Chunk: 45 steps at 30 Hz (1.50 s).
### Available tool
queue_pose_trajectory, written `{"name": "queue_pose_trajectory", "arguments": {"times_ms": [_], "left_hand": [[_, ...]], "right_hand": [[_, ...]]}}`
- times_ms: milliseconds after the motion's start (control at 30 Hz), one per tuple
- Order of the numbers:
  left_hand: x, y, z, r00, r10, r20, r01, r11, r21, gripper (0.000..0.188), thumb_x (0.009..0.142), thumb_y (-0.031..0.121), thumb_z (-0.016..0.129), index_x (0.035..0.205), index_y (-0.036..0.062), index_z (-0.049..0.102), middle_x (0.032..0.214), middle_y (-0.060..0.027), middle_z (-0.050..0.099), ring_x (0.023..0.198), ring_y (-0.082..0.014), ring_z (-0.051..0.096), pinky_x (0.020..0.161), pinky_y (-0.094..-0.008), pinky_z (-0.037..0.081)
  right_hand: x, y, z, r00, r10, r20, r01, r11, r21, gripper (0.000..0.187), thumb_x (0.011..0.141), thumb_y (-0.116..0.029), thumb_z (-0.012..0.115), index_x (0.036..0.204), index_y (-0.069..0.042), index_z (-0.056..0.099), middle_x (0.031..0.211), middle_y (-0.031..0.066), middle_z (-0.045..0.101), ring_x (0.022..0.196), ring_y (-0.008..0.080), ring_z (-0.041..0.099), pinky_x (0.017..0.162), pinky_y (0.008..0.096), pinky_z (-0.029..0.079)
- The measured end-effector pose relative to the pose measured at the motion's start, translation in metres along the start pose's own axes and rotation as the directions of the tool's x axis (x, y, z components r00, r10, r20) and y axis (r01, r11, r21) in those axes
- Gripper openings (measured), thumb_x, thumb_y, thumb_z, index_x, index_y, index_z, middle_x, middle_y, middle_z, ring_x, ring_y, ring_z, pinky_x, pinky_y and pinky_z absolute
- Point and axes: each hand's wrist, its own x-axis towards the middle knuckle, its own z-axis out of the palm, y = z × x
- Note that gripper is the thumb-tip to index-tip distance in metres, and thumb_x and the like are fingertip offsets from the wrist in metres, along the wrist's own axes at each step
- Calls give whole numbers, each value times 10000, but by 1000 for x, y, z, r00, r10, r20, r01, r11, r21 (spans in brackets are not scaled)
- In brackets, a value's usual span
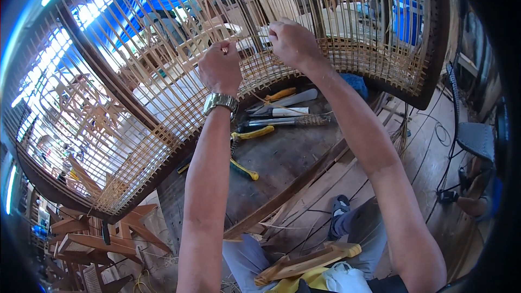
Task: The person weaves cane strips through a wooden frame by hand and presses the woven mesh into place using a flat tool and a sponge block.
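Observation:
A large curved panel with a dark wooden frame [429, 38] stands before me, strung with thin upright cane strands. Crosswise cane weaving [374, 57] fills its lower band. My left hand [220, 69], with a metal watch on the wrist, is closed in a pinch at the strands; a pale bit of cane shows at the fingertips. To its right, slightly higher, my right hand [294, 46] is closed against the upright strands just above the woven band. Whatever its fingers hold is hidden.
Below the panel, a dark worktop [271, 157] holds yellow-handled pliers [254, 133], a white-handled tool [290, 112] and an orange-handled one [281, 93]. A wooden piece [309, 263] lies across my lap. Wooden chair parts [103, 244] stand at lower left. A person's leg [472, 205] shows at right.

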Motion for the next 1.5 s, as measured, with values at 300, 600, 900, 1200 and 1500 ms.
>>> {"name": "queue_pose_trajectory", "arguments": {"times_ms": [300,600,900,1200,1500], "left_hand": [[-6,-8,-1,987,143,-68,-146,988,-47,283,989,386,685,1145,181,801,811,-126,774,764,-330,751,717,-458,573],[17,0,-16,924,353,146,-378,901,213,347,1019,396,626,1261,187,763,1028,-192,785,938,-384,760,815,-497,601],[24,7,-25,922,311,231,-354,919,173,351,999,375,639,1262,179,766,992,-183,791,910,-382,759,820,-481,588],[22,4,-20,959,259,117,-252,965,-70,338,929,367,723,1081,79,817,842,-124,794,709,-246,748,761,-408,575],[15,-2,-14,828,475,-298,-497,868,3,125,909,195,748,937,73,751,931,-80,731,813,-259,733,717,-414,562]], "right_hand": [[5,16,-4,998,-35,51,30,994,101,193,949,-191,702,981,-1,723,932,153,715,843,321,712,802,445,561],[-3,29,2,998,-61,16,58,986,154,181,930,-164,691,967,10,728,856,149,708,744,276,694,741,422,559],[-4,27,2,996,13,92,-25,990,137,141,918,-149,648,968,-51,735,967,149,722,908,331,718,827,482,571],[-7,23,13,998,26,64,-40,971,235,178,904,-174,721,962,-8,746,853,132,751,759,256,734,735,391,578],[-3,-7,25,995,38,92,-75,892,445,202,907,-178,722,1009,-12,778,867,147,772,796,284,758,779,416,596]]}}
